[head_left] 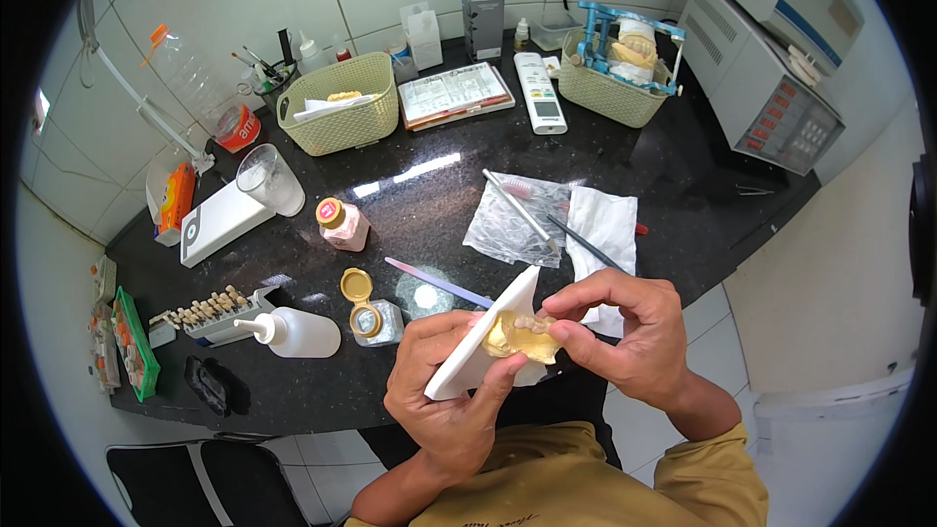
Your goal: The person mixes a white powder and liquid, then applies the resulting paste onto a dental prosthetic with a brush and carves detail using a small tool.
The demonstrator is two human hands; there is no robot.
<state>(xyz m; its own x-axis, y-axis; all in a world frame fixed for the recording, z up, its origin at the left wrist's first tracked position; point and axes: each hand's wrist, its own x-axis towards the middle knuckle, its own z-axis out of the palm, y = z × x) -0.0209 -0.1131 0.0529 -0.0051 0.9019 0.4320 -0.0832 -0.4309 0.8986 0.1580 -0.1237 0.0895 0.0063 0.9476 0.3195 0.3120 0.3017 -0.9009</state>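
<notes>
My left hand [441,398] grips a white flat slab [467,359], tilted on edge, together with a yellow dental cast [506,338] against its right face. The left thumb presses under the cast and the fingers wrap behind the slab. A row of pale teeth [535,323] sits along the cast's upper side. From the right, the thumb and forefinger of my right hand [634,332] close on the cast's edge beside the teeth; the exact contact is partly hidden. Just beyond the slab lies a purple-white slim tool [439,281] on the dark counter.
Near my left are an open glass jar [381,322], a white squeeze bottle [310,334] and a pink-filled bottle [344,226]. Tools lie on a plastic bag [498,234] and white tissue [595,215]. Baskets [366,132], a blue articulator [595,39] and a grey machine [752,88] stand behind.
</notes>
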